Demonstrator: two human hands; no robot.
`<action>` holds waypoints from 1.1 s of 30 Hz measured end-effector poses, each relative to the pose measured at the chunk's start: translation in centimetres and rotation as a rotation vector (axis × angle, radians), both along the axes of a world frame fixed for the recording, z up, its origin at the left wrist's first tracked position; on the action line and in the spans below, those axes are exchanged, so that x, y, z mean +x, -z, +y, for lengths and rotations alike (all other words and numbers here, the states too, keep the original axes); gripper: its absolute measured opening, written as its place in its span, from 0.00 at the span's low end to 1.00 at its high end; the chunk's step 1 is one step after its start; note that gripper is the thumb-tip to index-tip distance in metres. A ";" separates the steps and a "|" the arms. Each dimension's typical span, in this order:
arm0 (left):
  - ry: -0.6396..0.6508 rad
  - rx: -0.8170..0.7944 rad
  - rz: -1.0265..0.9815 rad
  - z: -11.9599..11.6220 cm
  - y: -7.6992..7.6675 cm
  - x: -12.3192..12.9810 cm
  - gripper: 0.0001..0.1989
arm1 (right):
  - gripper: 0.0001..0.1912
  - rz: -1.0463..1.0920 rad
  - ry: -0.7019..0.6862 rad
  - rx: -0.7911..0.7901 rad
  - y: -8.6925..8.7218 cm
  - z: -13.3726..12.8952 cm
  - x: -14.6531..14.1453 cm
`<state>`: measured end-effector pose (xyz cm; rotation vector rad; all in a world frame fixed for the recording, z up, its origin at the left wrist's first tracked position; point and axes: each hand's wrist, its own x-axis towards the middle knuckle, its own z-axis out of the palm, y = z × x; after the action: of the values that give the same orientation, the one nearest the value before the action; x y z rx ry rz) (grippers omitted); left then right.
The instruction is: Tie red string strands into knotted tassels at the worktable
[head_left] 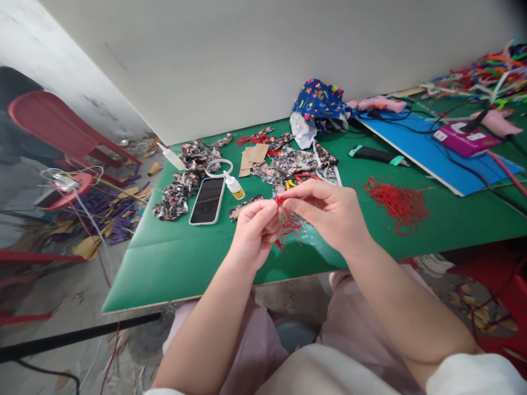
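My left hand and my right hand meet above the front of the green table, fingertips pinched together on red string. Below them, more red strands hang or lie on the table; I cannot tell which. Just beyond the left hand lies a patterned fabric strip, partly covered. Past it stands a small glue bottle with a yellow label, next to a phone. Pliers with orange and yellow parts lie behind my fingers. A loose pile of red string rests to the right.
Bunched patterned fabric and a second bottle lie at the left. Cardboard pieces and blue cloth are farther back. A utility knife, a blue board, a purple power strip and glue guns occupy the right.
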<state>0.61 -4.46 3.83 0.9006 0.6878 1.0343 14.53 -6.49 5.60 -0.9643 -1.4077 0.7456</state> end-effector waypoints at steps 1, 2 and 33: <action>0.005 0.001 -0.002 0.0 0.0 0.0 0.14 | 0.04 -0.006 0.005 0.009 0.0 0.0 0.0; 0.009 0.000 -0.005 0.0 0.0 0.0 0.13 | 0.04 -0.014 0.009 0.016 0.0 0.0 0.0; 0.008 -0.015 -0.032 -0.1 -0.1 0.2 0.14 | 0.06 0.025 0.046 -0.035 0.4 0.0 -1.0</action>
<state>0.78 -4.57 3.94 0.8711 0.6639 1.0337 13.54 -6.53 5.17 -1.0076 -1.3504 0.7475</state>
